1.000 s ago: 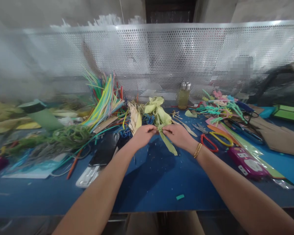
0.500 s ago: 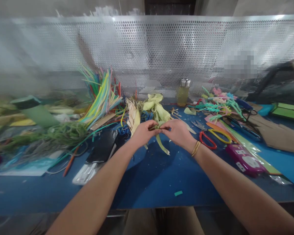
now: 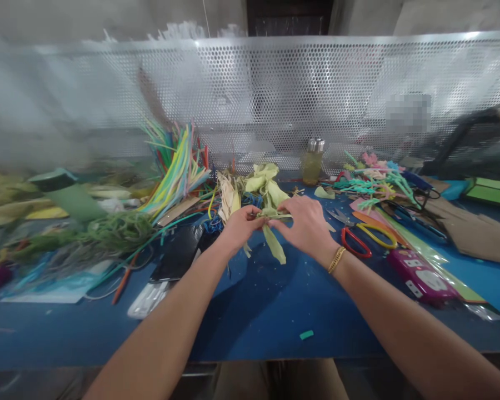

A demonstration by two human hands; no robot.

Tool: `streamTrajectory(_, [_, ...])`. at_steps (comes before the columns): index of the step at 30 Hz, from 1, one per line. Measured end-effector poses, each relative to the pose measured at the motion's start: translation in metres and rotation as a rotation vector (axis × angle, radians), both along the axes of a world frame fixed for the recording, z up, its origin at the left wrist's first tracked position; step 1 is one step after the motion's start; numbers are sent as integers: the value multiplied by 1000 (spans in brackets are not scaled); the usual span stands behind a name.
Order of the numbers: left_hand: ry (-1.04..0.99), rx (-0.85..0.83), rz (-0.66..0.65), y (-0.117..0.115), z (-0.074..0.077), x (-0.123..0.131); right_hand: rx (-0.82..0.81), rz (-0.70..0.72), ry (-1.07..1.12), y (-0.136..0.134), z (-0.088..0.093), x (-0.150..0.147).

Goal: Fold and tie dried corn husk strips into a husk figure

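Head view: left hand [image 3: 241, 226] and right hand [image 3: 306, 225] each have a narrow grip pinched shut on one pale green strip [image 3: 275, 249], low over the counter [image 3: 250, 300], in front of the bottle [image 3: 314, 161]. Judged best practice is close pinches and even tension, to avoid tearing. Count: one strip, one bottle, two scissors [image 3: 338, 215] right of the bottle.

Two bare forearms, no sleeves, gold beaded bracelet [image 3: 336, 259] on right wrist
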State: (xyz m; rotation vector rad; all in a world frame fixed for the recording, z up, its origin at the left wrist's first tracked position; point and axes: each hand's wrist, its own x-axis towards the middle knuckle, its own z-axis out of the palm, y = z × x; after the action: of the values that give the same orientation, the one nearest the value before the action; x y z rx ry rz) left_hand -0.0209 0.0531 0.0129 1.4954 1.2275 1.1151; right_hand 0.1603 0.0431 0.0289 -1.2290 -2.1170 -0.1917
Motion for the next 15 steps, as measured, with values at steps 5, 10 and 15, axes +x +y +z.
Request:
streamTrajectory(5, [-63,-5,78,2,-2,-1,-93,-2,-182,-9,-9,-16])
streamTrajectory(10, [-3,42,103,3,-4,2,-188,60,-139,-8,-20,-23])
streamTrajectory(15, [49,62,100,3,0,-1,-301,154,-43,-7,-24,-25])
